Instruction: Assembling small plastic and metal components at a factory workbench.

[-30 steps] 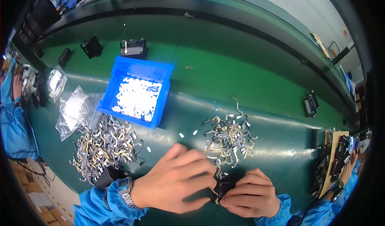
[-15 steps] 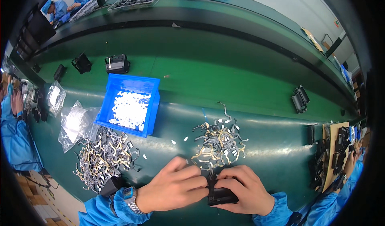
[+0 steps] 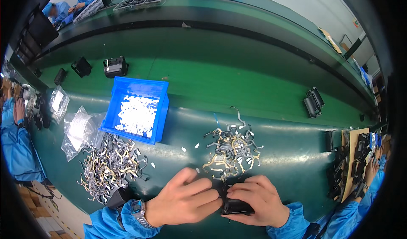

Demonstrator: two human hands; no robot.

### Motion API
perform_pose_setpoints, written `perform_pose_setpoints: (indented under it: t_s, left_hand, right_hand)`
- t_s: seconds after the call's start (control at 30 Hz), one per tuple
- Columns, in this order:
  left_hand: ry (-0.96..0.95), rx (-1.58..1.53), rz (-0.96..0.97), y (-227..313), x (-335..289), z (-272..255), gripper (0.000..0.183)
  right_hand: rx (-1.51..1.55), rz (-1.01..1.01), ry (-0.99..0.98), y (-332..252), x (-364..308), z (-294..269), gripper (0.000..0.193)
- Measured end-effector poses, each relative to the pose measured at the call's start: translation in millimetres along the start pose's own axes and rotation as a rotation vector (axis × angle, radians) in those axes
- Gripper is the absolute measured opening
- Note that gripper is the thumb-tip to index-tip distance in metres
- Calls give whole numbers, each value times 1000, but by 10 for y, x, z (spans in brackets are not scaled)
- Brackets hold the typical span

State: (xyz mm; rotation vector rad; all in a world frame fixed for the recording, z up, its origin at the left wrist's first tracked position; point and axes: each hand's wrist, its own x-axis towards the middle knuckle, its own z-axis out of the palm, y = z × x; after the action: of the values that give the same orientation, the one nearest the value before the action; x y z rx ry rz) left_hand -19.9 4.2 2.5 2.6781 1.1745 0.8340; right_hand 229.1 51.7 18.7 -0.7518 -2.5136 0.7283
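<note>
The right hand (image 3: pixel 258 201) grips a black part (image 3: pixel 238 207) at the table's near side, thumb below and fingers over the top. The left hand (image 3: pixel 184 198) has its fingertips at the part's left end — they hide that end, so I cannot tell whether they pinch anything.

Just beyond the hands lies a loose cable pile (image 3: pixel 233 150), with a few white bits (image 3: pixel 183 149) to its left. A denser heap (image 3: pixel 111 167) lies left of the left hand, and a black block (image 3: pixel 118 198) sits by that wrist. Beyond the heap, a blue bin (image 3: pixel 164 112) of white pieces stands between it and the green strip (image 3: pixel 212 82); a clear bag (image 3: pixel 80 129) touches the bin's left side. Black units (image 3: pixel 115 66) dot the strip — a board (image 3: pixel 348 179) with dark parts lies far right.
</note>
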Motion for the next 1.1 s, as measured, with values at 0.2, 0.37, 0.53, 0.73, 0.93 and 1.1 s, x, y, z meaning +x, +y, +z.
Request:
perform_pose_setpoints:
  t_s: [0.2,0.37,0.53,0.73,0.93,1.1]
  left_hand:
    - [61,47,-45,61,5,22,16]
    - [41,32,-12,59,-1,27,19]
    - [147,56,-49,70,41,94,18]
    - [245,76,-95,94,73,110,17]
    - [228,56,-139,87,47,65,21]
    - [153,-356,-162,-33,86,59,27]
  right_hand:
    - [-77,-16,-12,-12,-6,-17,57]
    - [-76,33,52,-48,5,-7,54]
    - [-123,-19,22,-38,3,-15,54]
    - [-104,-8,4,-39,25,-30,55]
    - [-18,67,-60,-43,67,-66,55]
    - [90,224,-178,10,-5,-126,55]
